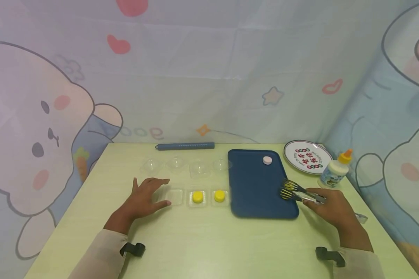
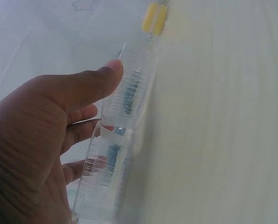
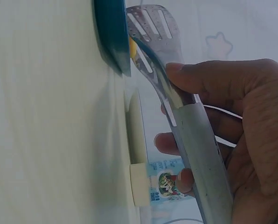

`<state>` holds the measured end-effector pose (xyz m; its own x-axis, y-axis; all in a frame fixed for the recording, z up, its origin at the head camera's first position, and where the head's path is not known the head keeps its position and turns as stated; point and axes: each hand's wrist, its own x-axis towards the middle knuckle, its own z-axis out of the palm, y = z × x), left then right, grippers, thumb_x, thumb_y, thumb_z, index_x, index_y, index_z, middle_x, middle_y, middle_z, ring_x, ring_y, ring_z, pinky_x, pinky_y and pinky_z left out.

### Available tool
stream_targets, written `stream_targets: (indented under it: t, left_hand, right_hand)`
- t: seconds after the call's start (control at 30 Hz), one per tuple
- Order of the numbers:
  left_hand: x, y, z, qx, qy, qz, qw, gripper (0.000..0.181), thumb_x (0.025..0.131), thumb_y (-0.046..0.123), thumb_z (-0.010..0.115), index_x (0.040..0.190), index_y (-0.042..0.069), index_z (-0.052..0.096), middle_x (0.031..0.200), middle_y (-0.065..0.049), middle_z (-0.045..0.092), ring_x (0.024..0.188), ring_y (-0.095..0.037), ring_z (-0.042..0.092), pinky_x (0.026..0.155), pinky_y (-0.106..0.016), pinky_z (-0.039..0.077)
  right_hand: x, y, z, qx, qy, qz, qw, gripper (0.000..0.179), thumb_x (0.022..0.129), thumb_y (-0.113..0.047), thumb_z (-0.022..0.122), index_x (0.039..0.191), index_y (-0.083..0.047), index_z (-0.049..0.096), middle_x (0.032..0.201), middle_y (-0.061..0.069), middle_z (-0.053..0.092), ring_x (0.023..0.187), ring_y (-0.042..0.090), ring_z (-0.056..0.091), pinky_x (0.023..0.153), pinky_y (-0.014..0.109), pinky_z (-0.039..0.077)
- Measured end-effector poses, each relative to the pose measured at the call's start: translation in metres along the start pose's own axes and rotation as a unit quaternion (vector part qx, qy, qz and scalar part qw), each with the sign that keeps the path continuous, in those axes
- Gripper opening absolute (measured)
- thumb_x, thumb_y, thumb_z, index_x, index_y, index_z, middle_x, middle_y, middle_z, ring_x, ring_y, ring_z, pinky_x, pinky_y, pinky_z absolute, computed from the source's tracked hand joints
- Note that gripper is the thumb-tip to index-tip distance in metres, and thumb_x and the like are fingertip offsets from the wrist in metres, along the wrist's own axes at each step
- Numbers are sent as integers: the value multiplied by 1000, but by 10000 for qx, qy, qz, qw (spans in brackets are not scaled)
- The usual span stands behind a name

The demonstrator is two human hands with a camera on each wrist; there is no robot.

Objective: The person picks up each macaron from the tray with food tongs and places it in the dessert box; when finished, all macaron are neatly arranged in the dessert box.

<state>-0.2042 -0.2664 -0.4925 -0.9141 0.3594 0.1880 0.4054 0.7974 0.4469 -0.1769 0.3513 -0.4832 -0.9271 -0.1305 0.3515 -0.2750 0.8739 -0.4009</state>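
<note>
The person's left hand (image 1: 143, 197) lies at the left end of a clear, ribbed plastic clamshell container (image 1: 175, 197), its grip spread, with the thumb at the near edge and the fingers at the far side. The thumb touches the container's wall in the left wrist view. The container's square compartments stand in a row on the pale yellow-green worktop (image 1: 181, 244); the middle and right ones each hold a round yellow piece (image 1: 197, 197). Behind the row lie the clear domed lids (image 1: 199, 168).

The right hand (image 1: 328, 207) pinches silver metal tongs with slotted, spatula-like ends (image 1: 313, 197) between thumb and fingers. Those ends reach over the right side of a dark blue rectangular tray (image 1: 255, 186), and yellow shows through their slots; whether they clamp the yellow thing, I cannot tell.

A pale pink round piece (image 1: 267, 160) sits near the tray's far right corner. Beyond the tray, to the right, are a white round plate with red lettering (image 1: 307, 157) and a translucent bottle with an orange nozzle (image 1: 333, 173). A blue-grey rod (image 1: 185, 146) lies along the worktop's far edge.
</note>
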Motion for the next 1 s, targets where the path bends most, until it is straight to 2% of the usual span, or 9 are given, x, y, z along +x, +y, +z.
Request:
stream_targets:
  t: [0.13,0.3,0.53,0.67,0.8,1.0]
  left_hand:
    - [0,1,0,-50,3,-11,10000,73,93,41,86,155,15,60,152,-13,66,150,-44,50,119,-93,-1]
    - [0,2,-1,-38,33,9,10000,71,94,43,85,155,15,60,152,-13,66,150,-44,51,118,-94,0]
    - [0,2,-2,-45,-6,-25,10000,71,94,44,85,154,16,60,152,-12,66,150,-44,51,118,-94,1]
    - [0,2,-1,-40,-17,-40,10000,72,94,43,85,155,16,60,154,-12,65,150,-43,50,119,-93,-1]
    - [0,0,1,-54,-30,-42,10000,72,94,43,85,156,17,59,155,-12,65,151,-43,50,120,-92,-2]
    - [0,-1,2,-35,-25,-28,10000,72,94,43,85,156,17,59,154,-12,65,151,-43,50,120,-92,-2]
  right_hand:
    - [1,0,-1,-21,-142,49,9999,36,85,-22,93,115,-6,84,111,27,81,101,46,78,81,60,60]
    - [0,-1,-1,-51,-44,-30,10000,34,83,-19,93,114,-7,85,108,25,82,95,42,79,78,54,59]
    - [1,1,4,-41,417,-380,9984,34,79,-13,96,111,-6,85,101,20,84,84,31,77,69,41,56]
    - [4,-1,7,62,630,-638,9960,36,77,-11,98,111,-7,86,99,17,84,76,19,70,66,35,53]
    - [8,-4,11,149,604,-836,9946,36,79,-9,96,113,-7,85,96,14,85,70,6,57,61,29,47]
    - [18,-21,16,-1,361,-1091,9934,35,84,-12,93,118,-8,84,95,9,85,69,6,53,62,28,45]
